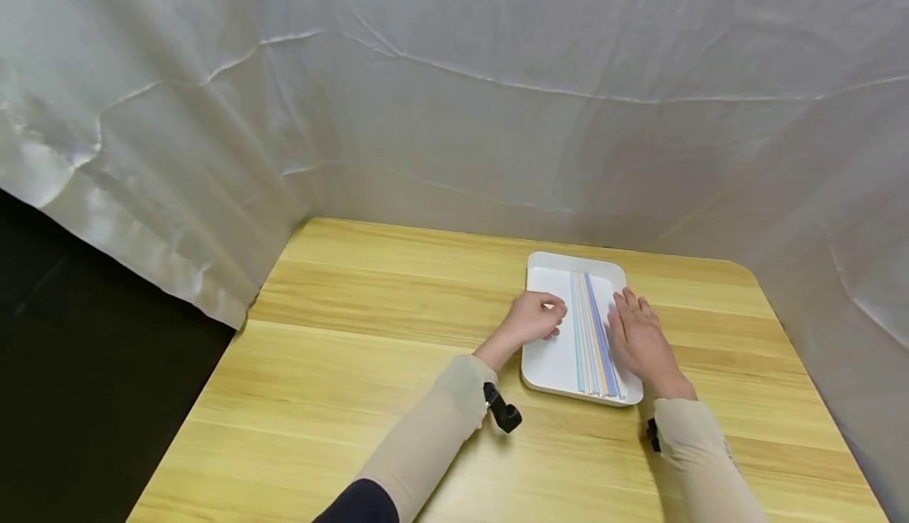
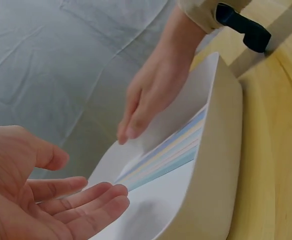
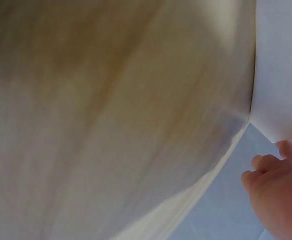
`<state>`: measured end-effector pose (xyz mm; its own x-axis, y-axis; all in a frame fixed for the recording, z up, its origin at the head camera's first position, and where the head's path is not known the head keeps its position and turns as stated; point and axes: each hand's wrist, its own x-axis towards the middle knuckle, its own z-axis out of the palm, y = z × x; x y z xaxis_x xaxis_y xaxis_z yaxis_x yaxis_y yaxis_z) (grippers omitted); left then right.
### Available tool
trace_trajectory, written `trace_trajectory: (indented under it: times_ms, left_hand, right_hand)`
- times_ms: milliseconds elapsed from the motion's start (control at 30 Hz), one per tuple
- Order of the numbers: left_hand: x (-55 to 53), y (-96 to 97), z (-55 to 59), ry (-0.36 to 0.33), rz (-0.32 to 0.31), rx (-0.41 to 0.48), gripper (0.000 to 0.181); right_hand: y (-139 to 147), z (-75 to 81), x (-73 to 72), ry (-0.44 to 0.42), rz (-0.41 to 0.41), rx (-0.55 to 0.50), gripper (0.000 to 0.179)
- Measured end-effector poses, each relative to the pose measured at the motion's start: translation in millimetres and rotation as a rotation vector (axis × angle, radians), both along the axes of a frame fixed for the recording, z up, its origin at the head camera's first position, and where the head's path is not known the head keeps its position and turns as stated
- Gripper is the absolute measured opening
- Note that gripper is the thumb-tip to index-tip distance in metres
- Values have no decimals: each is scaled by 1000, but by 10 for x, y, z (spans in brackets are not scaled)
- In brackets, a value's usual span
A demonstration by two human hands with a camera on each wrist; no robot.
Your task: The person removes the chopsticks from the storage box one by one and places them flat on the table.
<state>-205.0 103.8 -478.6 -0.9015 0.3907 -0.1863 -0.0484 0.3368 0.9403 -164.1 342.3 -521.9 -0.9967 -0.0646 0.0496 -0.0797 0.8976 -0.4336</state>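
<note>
A white rectangular tray (image 1: 547, 373) with rounded corners holds a bundle of long, thin pastel strips (image 1: 591, 334) in light blue, orange, white and purple. They lie side by side along its length. My left hand (image 1: 536, 315) hovers at the tray's left side, fingers loosely bent and apart, with nothing in them; the left wrist view shows its palm and bare fingertips. At the opposite side my right hand (image 1: 641, 341) extends over the right rim, its fingers straight and close together. Its fingertips appear beside the tray wall (image 3: 281, 65) in the right wrist view.
The tray stands toward the far right of a wooden table (image 1: 341, 397). A pale hanging sheet (image 1: 454, 136) surrounds the back and sides. Dark floor (image 1: 85, 381) shows at the left. Each sleeve carries a black wrist device, such as the left one (image 1: 503, 409).
</note>
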Motion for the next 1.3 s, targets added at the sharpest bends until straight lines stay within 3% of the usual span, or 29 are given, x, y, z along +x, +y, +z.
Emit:
trace_trajectory:
  times_ms: [233, 467, 800, 1033, 1300]
  left_hand:
    - [-15, 196, -80, -50, 59, -57, 28]
    - [40, 336, -95, -90, 81, -134, 29]
    - [70, 461, -155, -102, 163, -180, 23]
    - [33, 511, -215, -151, 206, -155, 19]
    - [56, 537, -279, -78, 206, -187, 19]
  right_hand:
    - [-17, 29, -23, 2, -6, 10, 63]
    - [-6, 49, 2, -14, -13, 10, 64]
    - [-4, 67, 59, -19, -23, 17, 62]
    - [-1, 76, 62, -17, -22, 16, 61]
    - [-1, 69, 65, -24, -27, 13, 61]
